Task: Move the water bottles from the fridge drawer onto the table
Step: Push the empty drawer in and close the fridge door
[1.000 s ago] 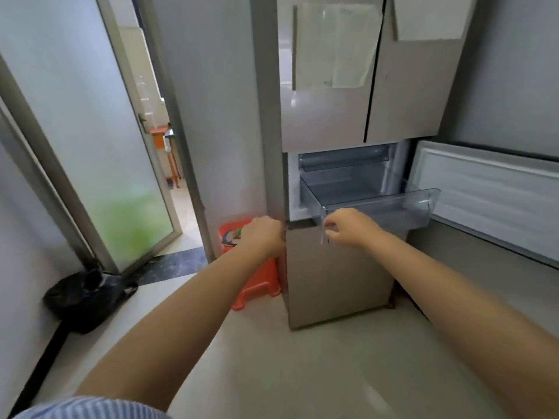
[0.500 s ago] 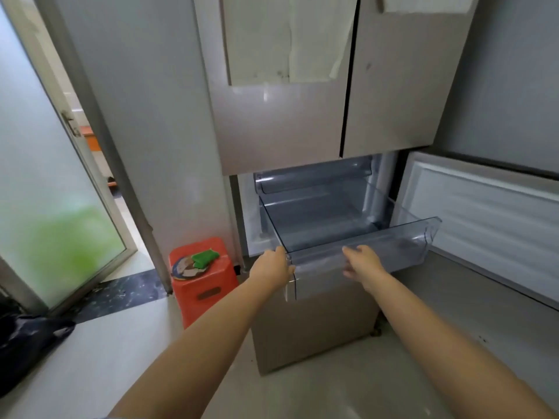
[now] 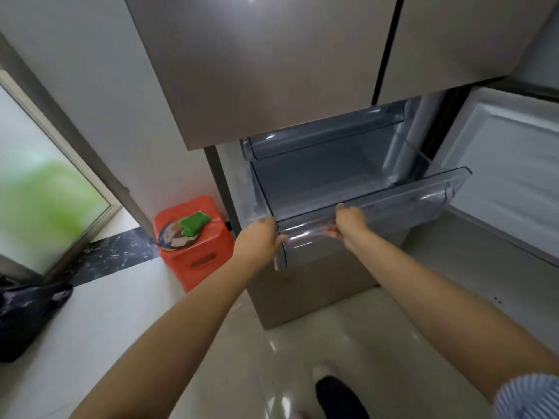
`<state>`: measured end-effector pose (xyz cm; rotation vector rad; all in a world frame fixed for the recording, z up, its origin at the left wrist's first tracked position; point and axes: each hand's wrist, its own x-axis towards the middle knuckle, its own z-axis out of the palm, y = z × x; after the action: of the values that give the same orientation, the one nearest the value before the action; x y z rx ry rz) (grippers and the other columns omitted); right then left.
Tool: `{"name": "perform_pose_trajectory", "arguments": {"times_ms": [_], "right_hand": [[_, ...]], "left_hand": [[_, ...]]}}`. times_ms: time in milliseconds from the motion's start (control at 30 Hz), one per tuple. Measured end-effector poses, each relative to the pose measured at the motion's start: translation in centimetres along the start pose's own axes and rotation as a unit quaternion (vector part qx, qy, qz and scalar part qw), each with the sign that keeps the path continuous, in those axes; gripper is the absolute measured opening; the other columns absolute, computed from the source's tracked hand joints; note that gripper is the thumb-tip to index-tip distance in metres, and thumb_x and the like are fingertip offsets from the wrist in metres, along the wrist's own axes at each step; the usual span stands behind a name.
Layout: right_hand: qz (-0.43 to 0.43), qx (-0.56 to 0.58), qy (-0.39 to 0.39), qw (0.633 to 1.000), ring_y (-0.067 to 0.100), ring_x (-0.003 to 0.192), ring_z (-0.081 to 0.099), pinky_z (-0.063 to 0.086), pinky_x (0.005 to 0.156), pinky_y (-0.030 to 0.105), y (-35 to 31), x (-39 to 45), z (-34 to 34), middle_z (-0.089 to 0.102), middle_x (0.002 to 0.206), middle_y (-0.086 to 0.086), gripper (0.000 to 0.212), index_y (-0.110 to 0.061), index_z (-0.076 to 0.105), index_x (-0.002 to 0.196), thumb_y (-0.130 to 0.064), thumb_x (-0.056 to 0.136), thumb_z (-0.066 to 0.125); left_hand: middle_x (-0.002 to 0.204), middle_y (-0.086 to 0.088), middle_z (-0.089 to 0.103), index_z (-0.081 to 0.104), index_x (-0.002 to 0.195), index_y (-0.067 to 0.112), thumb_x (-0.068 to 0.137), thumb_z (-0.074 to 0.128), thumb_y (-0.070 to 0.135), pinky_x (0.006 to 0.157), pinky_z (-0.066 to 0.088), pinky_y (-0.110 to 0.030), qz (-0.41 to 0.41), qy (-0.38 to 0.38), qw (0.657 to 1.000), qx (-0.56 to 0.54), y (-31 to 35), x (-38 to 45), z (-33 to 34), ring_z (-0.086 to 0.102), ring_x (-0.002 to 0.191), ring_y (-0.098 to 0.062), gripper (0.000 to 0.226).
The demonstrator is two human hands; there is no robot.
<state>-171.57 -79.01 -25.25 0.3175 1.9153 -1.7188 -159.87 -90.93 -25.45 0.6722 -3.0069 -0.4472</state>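
A clear plastic fridge drawer (image 3: pixel 402 204) is pulled out of the silver fridge (image 3: pixel 272 71), and I see no bottles inside it. My left hand (image 3: pixel 260 234) grips the drawer's front left corner. My right hand (image 3: pixel 348 222) grips the front rim near its middle, thumb on top and fingers under the lip. A second clear drawer (image 3: pixel 326 137) sits above and further back. No water bottle and no table show in this view.
The lower fridge door (image 3: pixel 508 176) stands open on the right. An orange plastic stool (image 3: pixel 193 240) with a green item (image 3: pixel 193 222) on it stands left of the fridge. A dark bag (image 3: pixel 27 316) lies on the floor at the left. My shoe (image 3: pixel 338 397) is below.
I have stepped closer and look further down into the drawer. Both hands have taken a firmer hold of the drawer's front rim, and the drawer stands slightly further out.
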Motion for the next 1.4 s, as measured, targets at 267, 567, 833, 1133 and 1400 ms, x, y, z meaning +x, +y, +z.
{"name": "perform_pose_trajectory", "arguments": {"times_ms": [267, 567, 833, 1133, 1400], "right_hand": [[-0.228, -0.512, -0.014, 0.828, 0.035, 0.105, 0.057, 0.045, 0.086, 0.037, -5.5, 8.9, 1.5, 0.059, 0.117, 0.026, 0.039, 0.004, 0.054, 0.112, -0.021, 0.1, 0.027], [-0.302, -0.607, 0.009, 0.735, 0.037, 0.121, 0.046, 0.039, 0.099, 0.041, -7.1, 15.7, 4.8, 0.046, 0.134, 0.024, 0.044, 0.002, 0.037, 0.131, -0.013, 0.091, 0.044], [-0.318, -0.59, 0.0, 0.742, 0.035, 0.117, 0.045, 0.042, 0.094, 0.04, -7.3, 11.2, -1.5, 0.047, 0.128, 0.021, 0.039, -0.003, 0.044, 0.126, -0.015, 0.09, 0.047], [-0.27, -0.597, 0.213, 0.725, 0.037, 0.112, 0.048, 0.043, 0.088, 0.038, -11.0, 2.7, -22.3, 0.053, 0.121, 0.021, 0.031, 0.001, 0.057, 0.115, -0.013, 0.089, 0.045], [-0.2, -0.605, 0.365, 0.679, 0.032, 0.129, 0.037, 0.029, 0.106, 0.048, -12.5, -4.3, -44.6, 0.043, 0.14, 0.014, 0.041, -0.007, 0.046, 0.129, -0.026, 0.093, 0.039]], "left_hand": [[0.134, -0.021, 0.048, 0.046, 0.131, 0.0, 0.073, 0.067, 0.007, 0.095, 0.044, -0.036, 0.064, 0.123, 0.972, 0.192, 0.2, 6.9, 1.2, 0.05, 0.119, -0.032, 0.063], [0.157, -0.015, -0.007, 0.014, 0.146, -0.001, 0.095, 0.034, 0.008, 0.116, -0.002, -0.052, -0.06, 0.003, 0.966, 0.252, -1.6, 13.0, 2.9, -0.007, 0.144, -0.037, 0.056], [0.146, -0.014, 0.028, 0.022, 0.143, 0.006, 0.084, 0.054, 0.01, 0.108, 0.029, -0.043, -0.035, 0.004, 0.974, 0.225, 2.3, 11.0, 0.8, 0.026, 0.134, -0.031, 0.067], [0.131, -0.013, 0.044, 0.044, 0.127, 0.007, 0.086, 0.054, 0.01, 0.098, 0.038, -0.037, 0.17, -0.007, 0.951, 0.258, 17.8, 8.6, -0.8, 0.039, 0.123, -0.028, 0.043], [0.124, -0.013, 0.047, 0.049, 0.117, 0.005, 0.087, 0.05, 0.006, 0.09, 0.039, -0.037, 0.293, 0.053, 0.93, 0.217, 34.3, 4.0, -0.1, 0.04, 0.119, -0.03, 0.03]]}}
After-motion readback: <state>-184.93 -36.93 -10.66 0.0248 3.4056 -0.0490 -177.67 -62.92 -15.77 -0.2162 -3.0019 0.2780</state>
